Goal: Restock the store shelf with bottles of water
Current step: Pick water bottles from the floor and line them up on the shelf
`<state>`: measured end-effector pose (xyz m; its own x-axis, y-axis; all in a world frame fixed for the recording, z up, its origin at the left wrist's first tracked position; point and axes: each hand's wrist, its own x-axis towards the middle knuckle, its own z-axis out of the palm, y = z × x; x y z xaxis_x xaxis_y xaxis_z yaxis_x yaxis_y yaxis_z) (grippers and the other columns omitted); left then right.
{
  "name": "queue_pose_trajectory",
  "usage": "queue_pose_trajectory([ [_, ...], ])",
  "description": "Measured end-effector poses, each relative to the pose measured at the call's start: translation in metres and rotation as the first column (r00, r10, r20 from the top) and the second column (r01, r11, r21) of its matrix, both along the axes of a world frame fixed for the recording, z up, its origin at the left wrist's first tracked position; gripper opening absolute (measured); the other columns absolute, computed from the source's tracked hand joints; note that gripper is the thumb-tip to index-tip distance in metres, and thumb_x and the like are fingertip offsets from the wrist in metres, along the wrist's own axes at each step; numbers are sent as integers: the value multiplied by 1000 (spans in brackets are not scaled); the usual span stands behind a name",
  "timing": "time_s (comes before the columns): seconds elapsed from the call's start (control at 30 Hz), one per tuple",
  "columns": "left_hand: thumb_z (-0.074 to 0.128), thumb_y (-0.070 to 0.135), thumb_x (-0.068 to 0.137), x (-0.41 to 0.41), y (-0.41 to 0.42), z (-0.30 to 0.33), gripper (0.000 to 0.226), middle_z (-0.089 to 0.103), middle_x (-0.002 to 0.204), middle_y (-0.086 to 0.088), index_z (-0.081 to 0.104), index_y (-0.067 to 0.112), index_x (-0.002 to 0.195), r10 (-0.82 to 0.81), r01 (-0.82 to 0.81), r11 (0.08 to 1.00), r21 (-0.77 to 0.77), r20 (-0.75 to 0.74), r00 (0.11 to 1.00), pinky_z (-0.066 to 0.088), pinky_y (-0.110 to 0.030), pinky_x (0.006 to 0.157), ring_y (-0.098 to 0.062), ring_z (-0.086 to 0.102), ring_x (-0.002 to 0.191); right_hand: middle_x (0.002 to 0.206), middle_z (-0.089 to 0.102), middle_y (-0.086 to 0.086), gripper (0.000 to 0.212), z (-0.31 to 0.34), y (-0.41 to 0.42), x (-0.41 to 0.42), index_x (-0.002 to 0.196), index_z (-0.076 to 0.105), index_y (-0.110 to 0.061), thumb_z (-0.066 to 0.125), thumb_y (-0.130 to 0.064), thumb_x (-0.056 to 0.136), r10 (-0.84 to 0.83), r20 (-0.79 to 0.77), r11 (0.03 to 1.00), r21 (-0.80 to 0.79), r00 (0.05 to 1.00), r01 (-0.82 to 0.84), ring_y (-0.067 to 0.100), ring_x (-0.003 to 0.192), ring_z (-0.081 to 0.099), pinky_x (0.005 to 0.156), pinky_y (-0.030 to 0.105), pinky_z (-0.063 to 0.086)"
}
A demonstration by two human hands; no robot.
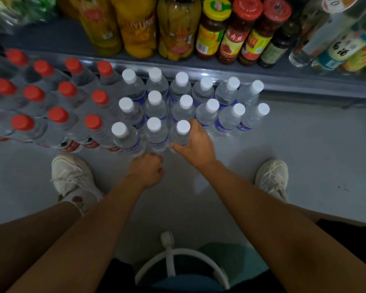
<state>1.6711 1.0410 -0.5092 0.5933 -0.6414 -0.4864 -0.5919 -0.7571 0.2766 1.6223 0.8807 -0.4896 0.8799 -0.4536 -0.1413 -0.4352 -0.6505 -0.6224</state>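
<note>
Several white-capped water bottles (186,102) with blue labels stand in rows on the grey floor below the shelf. My right hand (195,144) grips the front-row bottle (182,132) at the right end of that row, thumb on its near side and fingers on its right. My left hand (147,170) hangs just in front of the middle front bottle (155,132) with its fingers curled and nothing in it.
Red-capped water bottles (57,98) fill the floor to the left. The shelf edge (220,70) above carries jars of fruit and sauce (178,28). My white shoes (72,176) stand left and right; a white stool frame (169,254) is below me.
</note>
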Motion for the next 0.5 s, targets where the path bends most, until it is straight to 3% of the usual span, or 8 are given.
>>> queue_pose_trajectory([
  [0.13, 51, 29, 90, 0, 2, 5, 26, 63, 113, -10, 64, 11, 105, 15, -14, 1000, -16, 29, 999, 51, -37, 84, -27, 60, 101, 118, 58, 13, 66, 10, -6, -2, 118, 49, -7, 82, -35, 68, -7, -32, 1000, -7, 999, 6, 31, 108, 57, 80, 37, 45],
  [0.27, 51, 29, 91, -3, 4, 25, 30, 63, 114, -9, 64, 11, 110, -9, 14, 998, -57, 100, 995, 51, -37, 84, -26, 60, 103, 107, 63, 10, 58, 33, -4, -17, 108, 52, -9, 79, -39, 67, -38, 0, 998, -47, 999, 38, 29, 99, 61, 69, 30, 42],
  [0.5, 51, 26, 90, 2, 4, 99, 20, 64, 100, -13, 60, 9, 87, 15, 23, 981, -195, 193, 981, 50, -38, 76, -29, 61, 92, 96, 69, 5, 59, 117, -16, -23, 101, 59, -13, 74, -56, 64, -59, 82, 983, -169, 995, 72, 26, 92, 64, 71, 36, 53],
])
